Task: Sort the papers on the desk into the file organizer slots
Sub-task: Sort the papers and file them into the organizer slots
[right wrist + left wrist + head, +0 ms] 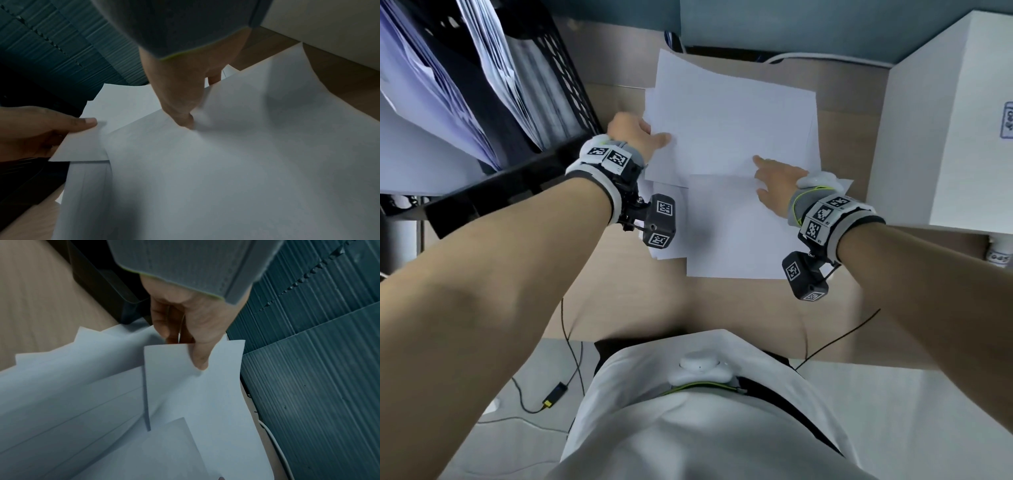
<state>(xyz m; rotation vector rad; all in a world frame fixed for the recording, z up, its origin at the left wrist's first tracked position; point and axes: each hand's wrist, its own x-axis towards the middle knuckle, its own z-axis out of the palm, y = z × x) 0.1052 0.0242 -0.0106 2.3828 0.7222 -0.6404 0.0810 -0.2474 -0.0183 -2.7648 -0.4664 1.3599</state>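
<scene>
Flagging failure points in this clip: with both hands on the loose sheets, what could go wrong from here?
1. The left hand pinches several overlapping white sheets by one edge; some may slip or fan out when lifted.
2. The right hand pinches the same sheets; pulling against the left could crease or tear them.
3. The black file organizer slots already hold papers, so incoming sheets may catch and buckle.

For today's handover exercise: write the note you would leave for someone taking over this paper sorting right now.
Left hand: pinches the left edge of the top sheet, thumb on top.
Right hand: thumb on that sheet's near edge, fingers under it.
Loose papers lie overlapped on the desk.
File organizer stands at left, slots already holding papers.
Left to do: file this sheet, then the rest.
</scene>
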